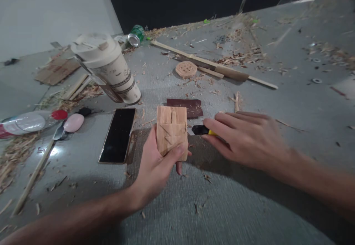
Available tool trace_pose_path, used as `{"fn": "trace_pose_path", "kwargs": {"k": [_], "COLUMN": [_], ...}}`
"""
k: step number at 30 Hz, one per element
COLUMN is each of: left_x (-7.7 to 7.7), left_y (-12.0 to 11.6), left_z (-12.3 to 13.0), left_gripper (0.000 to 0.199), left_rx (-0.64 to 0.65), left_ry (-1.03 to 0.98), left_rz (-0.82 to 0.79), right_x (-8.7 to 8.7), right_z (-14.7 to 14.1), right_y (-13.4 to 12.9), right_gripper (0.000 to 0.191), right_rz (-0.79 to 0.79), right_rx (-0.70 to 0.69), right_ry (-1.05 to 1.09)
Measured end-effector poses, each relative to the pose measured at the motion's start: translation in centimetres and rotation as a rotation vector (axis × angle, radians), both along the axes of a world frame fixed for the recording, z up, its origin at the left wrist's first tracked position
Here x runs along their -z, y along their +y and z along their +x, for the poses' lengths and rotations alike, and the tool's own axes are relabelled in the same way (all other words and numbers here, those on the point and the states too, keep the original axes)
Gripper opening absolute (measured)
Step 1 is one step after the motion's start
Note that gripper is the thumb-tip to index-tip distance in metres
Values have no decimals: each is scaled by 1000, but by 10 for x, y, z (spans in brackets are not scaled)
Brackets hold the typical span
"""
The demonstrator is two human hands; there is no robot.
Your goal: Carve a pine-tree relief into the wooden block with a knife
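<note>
My left hand (159, 158) is closed around a small light-brown wooden block (172, 126), with the thumb over its lower front face. Grooves and an angular carved pattern mark that face. My right hand (238, 136) grips a utility knife (201, 129) with a black front and a bit of yellow showing; the rest of its handle is hidden in the fingers. Its short blade points left at the block's right edge; whether it touches the wood I cannot tell. Just behind the block lies a dark reddish-brown flat strip (191, 108).
Left of the block lies a phone (118, 136), with a lidded cup (111, 71) behind it. Farther back are a round carved wooden piece (186, 69), long wooden sticks (235, 73) and a green can (136, 35). A plastic bottle (27, 122) lies far left. Shavings litter the grey surface.
</note>
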State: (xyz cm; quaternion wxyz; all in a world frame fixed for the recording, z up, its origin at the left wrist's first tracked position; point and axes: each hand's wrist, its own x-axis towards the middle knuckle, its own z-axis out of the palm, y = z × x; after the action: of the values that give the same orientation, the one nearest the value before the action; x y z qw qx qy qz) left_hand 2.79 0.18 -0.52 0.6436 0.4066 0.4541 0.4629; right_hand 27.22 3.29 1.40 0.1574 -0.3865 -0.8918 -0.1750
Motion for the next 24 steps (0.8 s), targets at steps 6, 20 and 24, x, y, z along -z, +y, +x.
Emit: {"fn": "trace_pose_path", "kwargs": {"k": [6,20,24], "left_x": [0,11,9], "left_y": [-11,-5,-6], "left_z": [-1,-1,0], "left_gripper": [48,53,52], "left_rx": [24,-3,-5], "left_ry": [35,-117,-121], "left_rz": [-2,-11,1], "right_x": [-1,7,3], "right_z": [7,13,9], "right_y": [9,11,9], "right_gripper": [36,34,31], "right_rz": [-91,-267,-276], "right_rx": [223,-64,-141], "right_ry": [103,181,167]}}
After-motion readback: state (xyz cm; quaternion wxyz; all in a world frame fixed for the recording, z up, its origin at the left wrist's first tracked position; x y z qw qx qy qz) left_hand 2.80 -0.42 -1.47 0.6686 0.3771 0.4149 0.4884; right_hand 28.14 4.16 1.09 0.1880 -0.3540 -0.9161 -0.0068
